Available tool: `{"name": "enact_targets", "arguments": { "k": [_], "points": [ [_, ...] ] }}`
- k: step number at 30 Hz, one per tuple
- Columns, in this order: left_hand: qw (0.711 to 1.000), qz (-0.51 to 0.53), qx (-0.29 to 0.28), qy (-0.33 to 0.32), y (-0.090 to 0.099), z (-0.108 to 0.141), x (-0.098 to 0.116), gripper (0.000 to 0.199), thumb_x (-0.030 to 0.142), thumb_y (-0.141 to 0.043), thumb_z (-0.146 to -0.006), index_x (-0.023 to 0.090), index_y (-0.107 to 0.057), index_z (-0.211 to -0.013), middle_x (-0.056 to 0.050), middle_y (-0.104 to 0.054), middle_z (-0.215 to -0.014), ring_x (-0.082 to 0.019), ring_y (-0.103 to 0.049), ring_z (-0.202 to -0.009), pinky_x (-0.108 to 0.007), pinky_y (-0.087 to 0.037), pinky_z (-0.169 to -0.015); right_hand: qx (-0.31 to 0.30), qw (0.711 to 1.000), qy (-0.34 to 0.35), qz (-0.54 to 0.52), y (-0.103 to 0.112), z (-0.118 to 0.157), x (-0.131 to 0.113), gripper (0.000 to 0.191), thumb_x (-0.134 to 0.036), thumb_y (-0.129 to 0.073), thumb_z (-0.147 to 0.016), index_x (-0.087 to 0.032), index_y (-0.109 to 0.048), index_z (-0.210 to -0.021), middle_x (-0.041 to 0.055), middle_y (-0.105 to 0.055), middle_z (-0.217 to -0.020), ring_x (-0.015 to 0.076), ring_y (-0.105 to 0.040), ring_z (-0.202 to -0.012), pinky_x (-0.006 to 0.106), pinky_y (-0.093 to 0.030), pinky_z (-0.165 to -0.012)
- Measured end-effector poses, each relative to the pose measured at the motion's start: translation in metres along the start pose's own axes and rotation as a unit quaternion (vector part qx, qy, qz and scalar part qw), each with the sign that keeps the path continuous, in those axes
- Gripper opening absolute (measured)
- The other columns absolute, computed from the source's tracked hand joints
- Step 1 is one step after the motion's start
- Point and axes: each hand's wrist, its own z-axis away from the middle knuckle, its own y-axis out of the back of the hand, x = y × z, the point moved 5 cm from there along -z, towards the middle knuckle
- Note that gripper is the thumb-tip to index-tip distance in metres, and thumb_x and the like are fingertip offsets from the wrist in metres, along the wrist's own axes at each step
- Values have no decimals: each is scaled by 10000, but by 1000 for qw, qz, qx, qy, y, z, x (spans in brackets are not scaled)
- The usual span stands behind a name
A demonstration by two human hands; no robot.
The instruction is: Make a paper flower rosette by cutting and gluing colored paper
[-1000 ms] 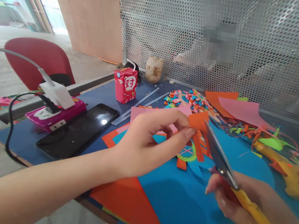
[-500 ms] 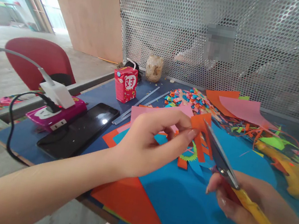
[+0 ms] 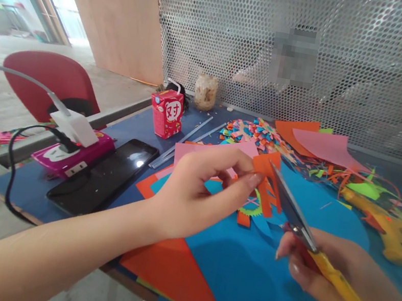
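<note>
My left hand [image 3: 206, 187] pinches an orange paper piece [image 3: 264, 160] between thumb and forefinger. Slits divide the lower part of that paper into hanging strips. My right hand [image 3: 321, 265] is closed around the handles of a pair of scissors [image 3: 296, 214], one of them yellow. The scissor blades point up and left, and their tips meet the paper's right side. Below the paper lies a green fringed ring [image 3: 253, 209], partly hidden. Blue paper sheets [image 3: 242, 272] spread beneath both hands, with an orange sheet [image 3: 175, 275] near the front edge.
Left of my hands are a phone [image 3: 103, 175], a purple power strip [image 3: 72, 153] with a white charger, and a red drink box [image 3: 166, 113]. Clear sticks [image 3: 187, 143] lie beyond. A yellow glue gun [image 3: 389, 230] rests right, near paper scraps. A perforated metal panel [image 3: 228, 15] stands behind.
The view has shifted slightly, so everything sits a little further left. Both hands keep their grip on the orange paper and the scissors, with the blades still at the paper.
</note>
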Motion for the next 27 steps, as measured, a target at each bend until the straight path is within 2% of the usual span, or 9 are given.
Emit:
{"name": "enact_targets", "arguments": {
  "k": [5,8,12,15,17,22,24,27],
  "points": [
    [1000,-8,1,-1,1,0,0,135,130,-535,-804,138,-524,-669,12,-522,-615,-66,-468,-564,-176,-419,-516,6,999,-43,-24,-2,1,2,146,-389,-595,-698,-270,-576,-617,-59,-533,-479,102,-507,-369,162,-417,-338],
    [1000,-15,-4,1,1,1,-1,136,140,-529,-811,142,-532,-675,3,-537,-621,-76,-483,-578,-189,-424,-526,-19,998,-52,-22,-3,-1,2,146,-384,-607,-669,-255,-583,-606,-50,-528,-475,110,-498,-370,178,-411,-334],
    [1000,-28,-3,7,1,2,-2,141,161,-527,-814,155,-536,-674,-1,-539,-609,-89,-477,-566,-208,-428,-521,-55,993,-100,-34,-2,-2,10,163,-403,-601,-670,-246,-577,-634,-45,-526,-481,117,-499,-386,187,-408,-341],
    [999,-33,1,15,1,2,-3,135,178,-533,-810,160,-543,-677,-9,-552,-615,-99,-490,-572,-216,-438,-524,-100,991,-88,-32,-6,-2,12,150,-397,-604,-668,-250,-577,-664,-44,-525,-486,124,-495,-387,192,-394,-330],
    [999,-27,0,18,1,2,-4,132,193,-532,-809,157,-549,-683,-22,-573,-637,-110,-517,-598,-223,-449,-534,-85,992,-93,-24,-7,0,11,163,-412,-597,-668,-251,-573,-660,-43,-518,-492,127,-489,-396,200,-390,-337],
    [999,-25,-1,33,1,2,-3,143,201,-533,-805,150,-552,-673,-28,-582,-637,-115,-525,-598,-227,-451,-526,6,989,-148,-13,-4,4,3,282,-513,-559,-669,-239,-550,-604,-35,-485,-506,129,-446,-429,224,-370,-370],
    [999,-28,-2,38,1,2,-3,141,197,-529,-805,147,-554,-675,-27,-581,-636,-113,-521,-593,-226,-449,-521,-3,989,-148,-13,-4,4,4,296,-525,-550,-675,-236,-548,-612,-32,-485,-516,130,-444,-437,227,-365,-376],
    [999,-23,-1,41,1,1,-2,135,189,-526,-804,138,-554,-682,-28,-576,-632,-113,-521,-589,-225,-449,-520,-62,990,-129,-6,-6,2,13,266,-496,-555,-698,-235,-551,-646,-22,-515,-541,144,-488,-464,229,-399,-398]
  ]
}}
